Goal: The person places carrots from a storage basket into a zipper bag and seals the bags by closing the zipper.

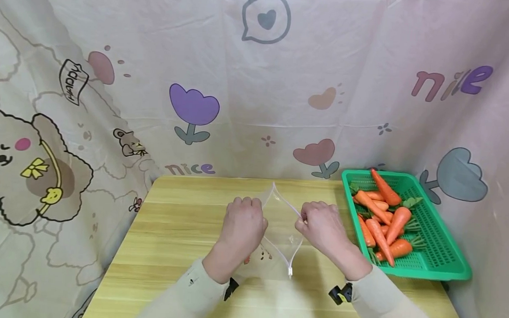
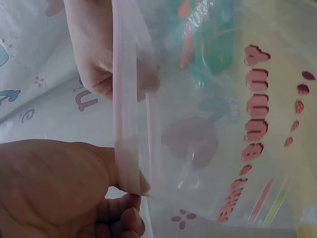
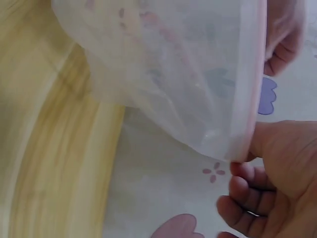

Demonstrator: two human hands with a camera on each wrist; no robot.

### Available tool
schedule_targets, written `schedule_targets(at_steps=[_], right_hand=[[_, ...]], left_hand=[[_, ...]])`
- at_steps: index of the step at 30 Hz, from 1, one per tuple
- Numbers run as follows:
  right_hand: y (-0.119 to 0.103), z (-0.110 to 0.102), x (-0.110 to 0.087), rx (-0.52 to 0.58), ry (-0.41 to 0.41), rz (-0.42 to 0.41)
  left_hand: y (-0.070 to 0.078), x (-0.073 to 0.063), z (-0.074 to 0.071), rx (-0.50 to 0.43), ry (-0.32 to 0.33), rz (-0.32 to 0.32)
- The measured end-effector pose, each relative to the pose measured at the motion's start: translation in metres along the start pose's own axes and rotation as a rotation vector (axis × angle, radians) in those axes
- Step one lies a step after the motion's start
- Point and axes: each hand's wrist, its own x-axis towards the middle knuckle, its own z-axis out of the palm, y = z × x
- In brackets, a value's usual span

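Observation:
A clear zip bag [image 1: 282, 246] with a pale pink rim hangs between both hands over the wooden table, its mouth spread into a diamond. My left hand [image 1: 243, 226] pinches one side of the rim, and my right hand [image 1: 322, 227] pinches the opposite side. A white slider [image 1: 290, 271] sits at the near corner of the mouth. Red printed letters [image 2: 256, 104] run across the bag in the left wrist view. Nothing shows inside the bag.
At the right of the table [image 1: 172, 221] stands a green plastic basket [image 1: 445, 240] with several orange carrots [image 1: 397, 225], some with green stems. A printed cloth [image 1: 256, 98] hangs behind the table and along its sides.

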Motion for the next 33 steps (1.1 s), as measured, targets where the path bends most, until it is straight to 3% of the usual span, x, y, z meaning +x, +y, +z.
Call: schedule_targets(at_steps=[5,20,27,33], right_hand=[[-0.003,0.008,-0.001,0.010,0.065,0.005],[0.003,0.021,0.001,0.020,0.087,0.029],[0.006,0.027,0.000,0.032,0.085,0.037],[0.010,0.032,-0.001,0.039,0.095,0.029]], left_hand=[[0.004,0.001,0.004,-0.038,-0.024,-0.015],[0.010,0.002,-0.003,-0.098,-0.122,0.001],[0.008,0.004,0.004,-0.152,-0.189,-0.070],[0.010,0.004,0.011,-0.195,-0.206,-0.089]])
